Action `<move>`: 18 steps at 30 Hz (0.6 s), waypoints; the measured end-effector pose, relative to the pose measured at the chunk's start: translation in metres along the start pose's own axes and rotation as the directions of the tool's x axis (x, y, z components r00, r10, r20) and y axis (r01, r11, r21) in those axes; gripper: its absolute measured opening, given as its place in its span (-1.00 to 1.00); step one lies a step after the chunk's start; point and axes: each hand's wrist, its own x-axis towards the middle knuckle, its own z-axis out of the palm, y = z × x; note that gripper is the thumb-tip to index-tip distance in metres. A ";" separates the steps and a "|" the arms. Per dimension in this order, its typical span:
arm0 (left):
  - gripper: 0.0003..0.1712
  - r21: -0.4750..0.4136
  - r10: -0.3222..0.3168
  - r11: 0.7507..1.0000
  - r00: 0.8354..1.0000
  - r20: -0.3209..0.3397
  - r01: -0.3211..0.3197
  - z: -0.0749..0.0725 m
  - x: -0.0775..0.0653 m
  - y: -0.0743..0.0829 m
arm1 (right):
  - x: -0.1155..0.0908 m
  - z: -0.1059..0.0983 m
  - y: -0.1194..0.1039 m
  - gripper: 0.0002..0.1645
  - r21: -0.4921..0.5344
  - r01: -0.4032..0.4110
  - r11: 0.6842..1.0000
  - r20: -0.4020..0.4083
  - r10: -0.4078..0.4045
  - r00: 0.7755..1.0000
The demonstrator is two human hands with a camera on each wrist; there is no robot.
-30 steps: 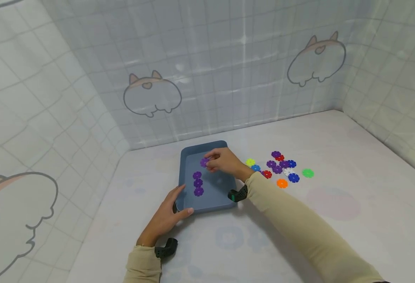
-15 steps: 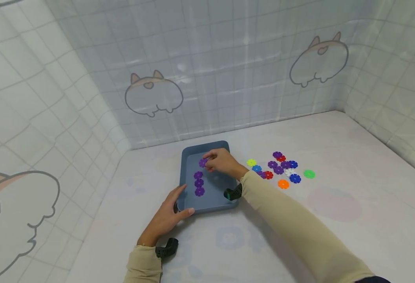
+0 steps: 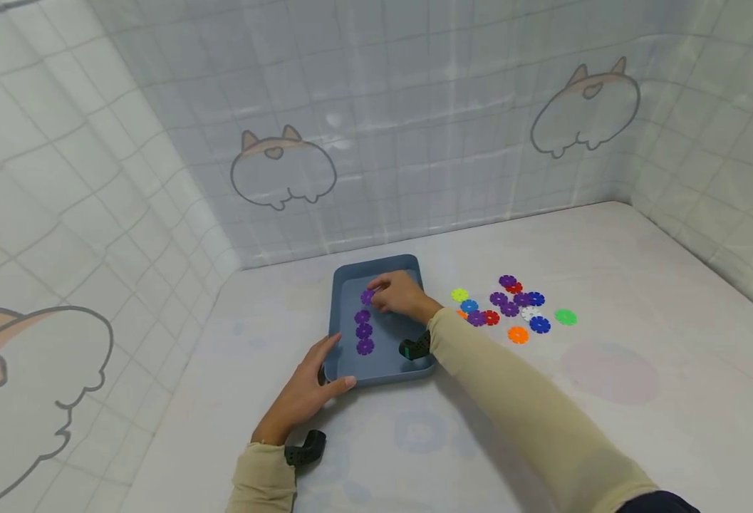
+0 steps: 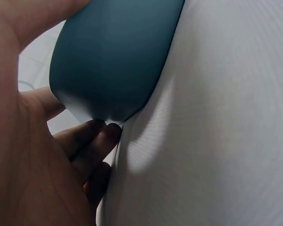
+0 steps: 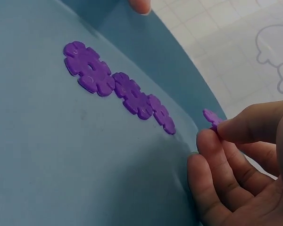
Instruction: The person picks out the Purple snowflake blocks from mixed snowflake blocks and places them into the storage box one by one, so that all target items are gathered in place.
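Note:
A blue-grey tray (image 3: 392, 377) lies on the white-covered table. My left hand (image 3: 305, 388) grips its near left corner, thumb at the near rim and fingers along the left side; in the left wrist view, bent fingertips (image 4: 96, 139) touch the tray wall (image 4: 113, 56). Over the far part of the tray, my right hand (image 3: 398, 293) pinches a purple snowflake disc (image 5: 211, 117) between thumb and fingers. Three more purple snowflake discs (image 3: 364, 330) lie flat inside the tray in a row, edge to edge, nearer to me than the held one.
Right of the tray lie several loose snowflake discs (image 3: 509, 309) in purple, red, blue, white and other colours. A green disc (image 3: 565, 317) and an orange disc (image 3: 518, 335) lie at their outer side. A patterned curtain-like wall (image 3: 376, 142) stands behind the table.
My right hand has shifted slightly nearer to the row with the purple disc still pinched. The left hand keeps its hold on the tray. The head view has shifted a little.

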 end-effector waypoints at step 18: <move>0.00 0.003 -0.004 1.000 1.000 -0.003 0.004 0.001 0.001 0.000 | 0.007 0.007 0.006 -0.65 -0.023 -0.021 1.000 -0.006 0.021 1.000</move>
